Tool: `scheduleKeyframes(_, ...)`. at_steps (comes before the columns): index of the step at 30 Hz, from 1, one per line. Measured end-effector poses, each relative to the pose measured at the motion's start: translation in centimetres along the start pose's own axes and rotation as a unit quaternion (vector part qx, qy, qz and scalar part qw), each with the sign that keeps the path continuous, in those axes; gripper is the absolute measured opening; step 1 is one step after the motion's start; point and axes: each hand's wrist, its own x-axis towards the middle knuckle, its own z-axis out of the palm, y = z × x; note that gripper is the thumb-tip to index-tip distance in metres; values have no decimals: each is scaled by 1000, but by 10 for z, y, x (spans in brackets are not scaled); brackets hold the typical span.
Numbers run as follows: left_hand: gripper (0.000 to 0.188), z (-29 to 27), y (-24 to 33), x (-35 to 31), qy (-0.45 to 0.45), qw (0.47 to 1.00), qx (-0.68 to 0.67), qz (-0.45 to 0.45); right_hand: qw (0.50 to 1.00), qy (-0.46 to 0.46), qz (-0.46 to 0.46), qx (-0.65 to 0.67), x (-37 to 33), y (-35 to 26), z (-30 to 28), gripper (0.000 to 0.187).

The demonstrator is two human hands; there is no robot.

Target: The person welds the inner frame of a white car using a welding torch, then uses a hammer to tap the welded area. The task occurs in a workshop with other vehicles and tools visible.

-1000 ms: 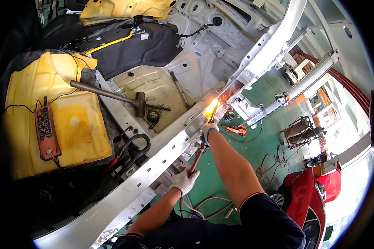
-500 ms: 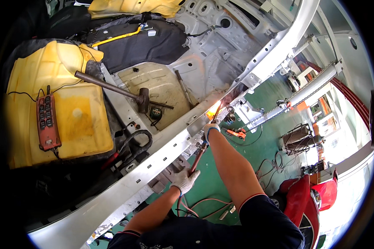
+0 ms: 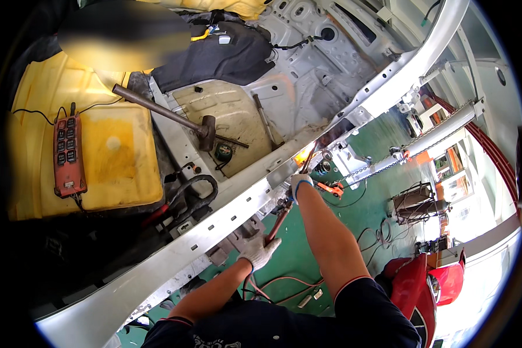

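A gas torch (image 3: 280, 220) runs up along the outer side of a grey car body sill (image 3: 226, 213). My left hand (image 3: 260, 254), in a white knit glove, is closed around its lower end, where the hose comes in. Farther forward, my gloved right hand (image 3: 300, 185) is closed around the torch's front part, close against the sill. Thin metal stems (image 3: 308, 159) reach beyond that hand toward a glowing orange patch (image 3: 301, 155) at the sill's edge. The right hand's fingers are partly hidden from above.
Inside the car body lie a sledgehammer (image 3: 165, 113), a tape measure (image 3: 223, 152) and a long bar (image 3: 265, 120). A red remote control (image 3: 69, 155) rests on yellow foam (image 3: 119, 168). Outside, an orange clamp (image 3: 332, 189) hangs by a chained pull arm (image 3: 426, 139); hoses (image 3: 290, 279) cross the green floor.
The view has shifted slightly, and the bright glow at the sill looks smaller and dimmer. Both hands keep their hold on the torch. A blurred dark patch now covers the upper left.
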Motion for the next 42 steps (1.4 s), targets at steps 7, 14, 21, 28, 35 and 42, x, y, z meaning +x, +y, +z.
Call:
scheduleKeyframes(7,40,4,-13,1,-6,1000,27,10,998,48,16,37,-7,-1,9,26)
scheduleKeyframes(14,39,-17,10,-4,-34,991,-100,-80,994,91,26,46,-45,-15,-14,30)
scheduleKeyframes(21,36,-16,-24,-23,-131,991,1,-8,736,162,207,623,-85,-40,30,35)
scheduleKeyframes(28,26,27,-44,-45,-285,958,-8,-3,686,205,177,676,-219,-28,33,43)
scheduleKeyframes(35,42,71,-14,-17,-391,915,101,5,615,191,90,760,-248,45,103,32)
scheduleKeyframes(42,49,63,79,36,-178,926,329,-46,321,200,108,919,-194,156,240,28)
